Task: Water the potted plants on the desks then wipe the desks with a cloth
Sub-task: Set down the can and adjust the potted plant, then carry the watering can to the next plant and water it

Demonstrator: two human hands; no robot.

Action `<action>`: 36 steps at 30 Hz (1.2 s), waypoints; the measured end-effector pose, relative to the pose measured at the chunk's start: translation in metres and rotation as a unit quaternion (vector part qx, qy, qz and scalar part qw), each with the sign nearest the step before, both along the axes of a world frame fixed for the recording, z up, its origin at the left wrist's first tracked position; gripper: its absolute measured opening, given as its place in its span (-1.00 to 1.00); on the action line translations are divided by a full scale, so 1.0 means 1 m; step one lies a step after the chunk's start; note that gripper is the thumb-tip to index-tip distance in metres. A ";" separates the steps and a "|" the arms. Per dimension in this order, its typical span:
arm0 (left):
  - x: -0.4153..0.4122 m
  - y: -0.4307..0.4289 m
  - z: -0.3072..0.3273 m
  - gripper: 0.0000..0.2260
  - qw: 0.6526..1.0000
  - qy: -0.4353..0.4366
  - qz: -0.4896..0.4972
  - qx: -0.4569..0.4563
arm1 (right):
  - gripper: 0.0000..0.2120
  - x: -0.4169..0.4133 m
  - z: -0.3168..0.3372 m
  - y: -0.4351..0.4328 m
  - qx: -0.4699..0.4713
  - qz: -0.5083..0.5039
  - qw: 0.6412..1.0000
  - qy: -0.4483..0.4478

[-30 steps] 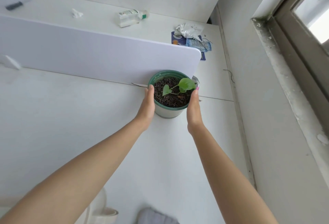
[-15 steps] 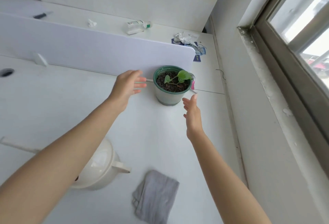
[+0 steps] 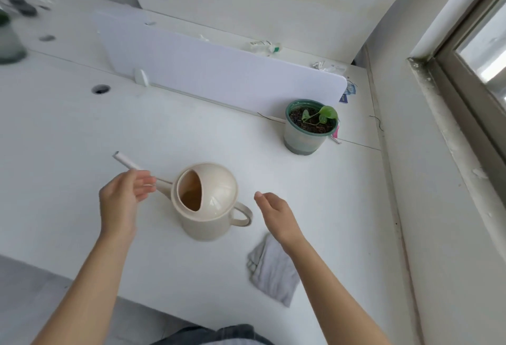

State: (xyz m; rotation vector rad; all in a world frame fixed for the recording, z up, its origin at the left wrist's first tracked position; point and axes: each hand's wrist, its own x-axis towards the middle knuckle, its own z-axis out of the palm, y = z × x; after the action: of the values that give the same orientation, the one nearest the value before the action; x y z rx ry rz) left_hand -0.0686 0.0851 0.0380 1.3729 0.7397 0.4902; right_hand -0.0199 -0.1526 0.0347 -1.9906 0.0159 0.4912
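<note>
A cream watering can (image 3: 208, 202) stands on the white desk (image 3: 82, 136), spout pointing left, handle to the right. My left hand (image 3: 120, 202) hovers beside the spout, fingers relaxed, holding nothing. My right hand (image 3: 276, 216) hangs just right of the handle, fingers loose, apart from it. A grey cloth (image 3: 273, 273) lies crumpled on the desk under my right wrist. A green-rimmed pot with a small leafy plant (image 3: 310, 125) stands at the back right, against the divider.
A white divider panel (image 3: 213, 70) runs across the back of the desk. Behind it lie a bottle (image 3: 262, 46) and crumpled wrappers (image 3: 325, 66). A cable hole (image 3: 100, 88) sits at the left. Another blurred pot (image 3: 8, 37) stands far left. Wall and window sill (image 3: 449, 131) border the right.
Both hands let go of the plant pot and drew back toward me to either side of the watering can. The view tilted down, bringing the can and cloth fully into sight.
</note>
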 end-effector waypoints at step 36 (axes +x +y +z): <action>-0.087 0.020 -0.035 -0.74 0.971 -0.063 -0.031 -0.228 | -0.77 -0.065 0.001 0.034 0.123 0.065 0.988 0.062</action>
State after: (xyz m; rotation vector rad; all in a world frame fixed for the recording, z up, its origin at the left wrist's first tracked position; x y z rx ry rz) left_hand -0.1560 0.1055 0.0030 0.9233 0.6544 0.3274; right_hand -0.0849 -0.1190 0.0360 -1.7247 -0.0932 0.6673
